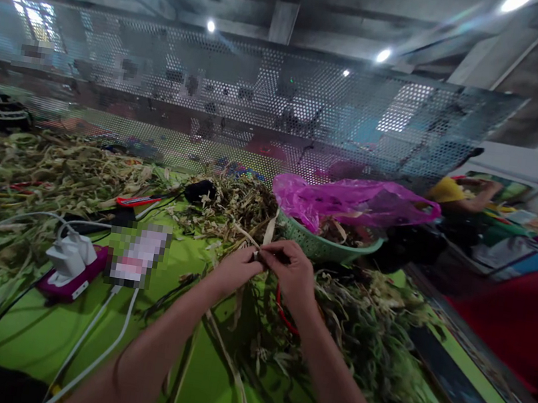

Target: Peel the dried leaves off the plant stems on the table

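My left hand [237, 267] and my right hand [291, 271] meet over the middle of the table, fingertips pinched together. Between them is a dried plant stalk [269, 228], its pale, leaf-like end sticking up past the fingers. Exactly how each set of fingers grips it is partly hidden. Long pale stems [231, 357] lie beneath my forearms. A red loop [280, 305], perhaps a tool's handle, shows beside my right wrist. Just beyond my hands stands a green basket [342, 251] holding dried plant matter, with a pink plastic bag [360, 201] over it.
Greenish plants [379, 346] are heaped at the right beside a dark flat panel [458, 385]. Dried plants [51, 169] cover the far left. A purple power strip [70, 279] with white plugs and cables sits near a phone [140, 253]. Behind rises a perforated metal screen [243, 103].
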Action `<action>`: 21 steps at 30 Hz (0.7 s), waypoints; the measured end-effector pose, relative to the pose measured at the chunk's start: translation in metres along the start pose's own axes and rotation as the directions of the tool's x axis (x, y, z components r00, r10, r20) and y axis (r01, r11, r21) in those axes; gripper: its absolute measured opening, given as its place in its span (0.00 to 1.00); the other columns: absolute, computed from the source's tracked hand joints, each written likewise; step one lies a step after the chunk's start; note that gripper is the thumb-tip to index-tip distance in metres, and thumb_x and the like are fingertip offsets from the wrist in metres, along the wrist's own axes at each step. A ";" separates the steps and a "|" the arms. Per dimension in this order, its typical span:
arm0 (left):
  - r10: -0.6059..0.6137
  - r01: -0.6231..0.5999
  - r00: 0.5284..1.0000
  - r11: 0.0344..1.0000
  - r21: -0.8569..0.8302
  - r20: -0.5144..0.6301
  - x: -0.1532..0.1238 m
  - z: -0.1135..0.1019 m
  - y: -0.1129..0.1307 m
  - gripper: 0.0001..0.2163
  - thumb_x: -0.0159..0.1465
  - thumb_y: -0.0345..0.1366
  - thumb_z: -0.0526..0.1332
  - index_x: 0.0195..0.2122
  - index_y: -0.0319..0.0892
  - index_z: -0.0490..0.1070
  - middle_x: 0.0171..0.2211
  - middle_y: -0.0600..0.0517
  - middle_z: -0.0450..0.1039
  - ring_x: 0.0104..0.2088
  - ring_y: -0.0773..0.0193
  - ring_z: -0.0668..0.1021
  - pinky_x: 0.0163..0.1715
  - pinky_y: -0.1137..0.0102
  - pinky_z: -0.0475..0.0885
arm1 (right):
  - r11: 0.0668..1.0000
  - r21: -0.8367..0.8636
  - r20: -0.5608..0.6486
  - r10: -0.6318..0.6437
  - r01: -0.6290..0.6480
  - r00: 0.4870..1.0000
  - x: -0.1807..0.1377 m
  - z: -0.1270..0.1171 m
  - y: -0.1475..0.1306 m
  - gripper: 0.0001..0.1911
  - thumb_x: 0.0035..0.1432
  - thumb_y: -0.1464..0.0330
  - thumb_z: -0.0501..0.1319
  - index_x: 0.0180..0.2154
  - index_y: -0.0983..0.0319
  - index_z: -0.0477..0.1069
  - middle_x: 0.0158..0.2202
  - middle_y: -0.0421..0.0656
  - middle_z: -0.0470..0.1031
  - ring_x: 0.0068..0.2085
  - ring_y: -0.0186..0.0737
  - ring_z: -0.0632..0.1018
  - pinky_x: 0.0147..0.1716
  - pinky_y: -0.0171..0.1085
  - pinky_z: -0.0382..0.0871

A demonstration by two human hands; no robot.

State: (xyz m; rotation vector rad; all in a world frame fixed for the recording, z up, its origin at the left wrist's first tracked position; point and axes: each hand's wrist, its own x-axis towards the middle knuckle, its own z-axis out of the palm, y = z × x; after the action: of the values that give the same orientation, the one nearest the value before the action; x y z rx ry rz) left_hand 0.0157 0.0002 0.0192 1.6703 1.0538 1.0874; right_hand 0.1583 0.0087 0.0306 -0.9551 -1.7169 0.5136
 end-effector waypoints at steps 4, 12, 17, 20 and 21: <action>0.031 -0.031 0.999 0.999 0.036 0.008 0.000 0.001 -0.001 0.08 0.56 0.38 0.56 0.30 0.38 0.66 0.27 0.55 0.64 0.30 0.67 0.65 0.32 0.73 0.61 | 0.962 0.176 0.040 0.202 -0.206 0.978 0.001 0.001 0.004 0.12 0.47 0.61 0.67 0.29 0.62 0.70 0.26 0.39 0.71 0.29 0.36 0.71 0.31 0.35 0.65; 0.025 -0.011 0.998 0.978 -0.208 0.063 0.001 0.003 -0.003 0.09 0.58 0.38 0.55 0.31 0.38 0.70 0.26 0.55 0.67 0.29 0.68 0.66 0.32 0.73 0.61 | 0.746 0.539 0.087 0.412 -0.391 0.907 0.003 0.004 -0.001 0.18 0.46 0.61 0.67 0.39 0.61 0.71 0.31 0.38 0.73 0.26 0.31 0.69 0.25 0.32 0.63; -0.199 0.226 0.974 0.875 -0.429 0.108 -0.001 0.006 0.000 0.09 0.53 0.38 0.59 0.27 0.37 0.70 0.21 0.57 0.64 0.22 0.72 0.61 0.23 0.75 0.54 | 0.709 0.614 0.034 0.415 -0.347 0.909 0.004 -0.001 -0.002 0.12 0.44 0.65 0.69 0.32 0.61 0.73 0.24 0.35 0.69 0.20 0.25 0.61 0.19 0.29 0.53; -0.300 0.303 0.949 0.794 -0.527 0.094 -0.003 0.006 0.004 0.09 0.51 0.38 0.61 0.26 0.36 0.69 0.20 0.56 0.66 0.20 0.74 0.61 0.21 0.75 0.53 | 0.680 0.660 0.029 0.403 -0.320 0.915 0.004 -0.002 -0.005 0.11 0.44 0.65 0.69 0.28 0.61 0.70 0.24 0.35 0.68 0.20 0.26 0.59 0.18 0.30 0.52; -0.323 0.317 0.942 0.767 -0.557 0.091 -0.004 0.005 0.006 0.09 0.51 0.38 0.62 0.26 0.36 0.69 0.21 0.55 0.66 0.20 0.74 0.62 0.20 0.76 0.52 | 0.673 0.668 0.040 0.394 -0.318 0.918 0.004 -0.003 -0.007 0.11 0.45 0.64 0.68 0.28 0.61 0.68 0.26 0.36 0.69 0.20 0.26 0.59 0.18 0.30 0.52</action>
State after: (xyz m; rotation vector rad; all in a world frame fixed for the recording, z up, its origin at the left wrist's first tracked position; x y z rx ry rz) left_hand 0.0210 -0.0058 0.0223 0.9638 0.8648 1.0462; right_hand 0.1580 0.0079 0.0390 -0.7581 -1.0885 1.2234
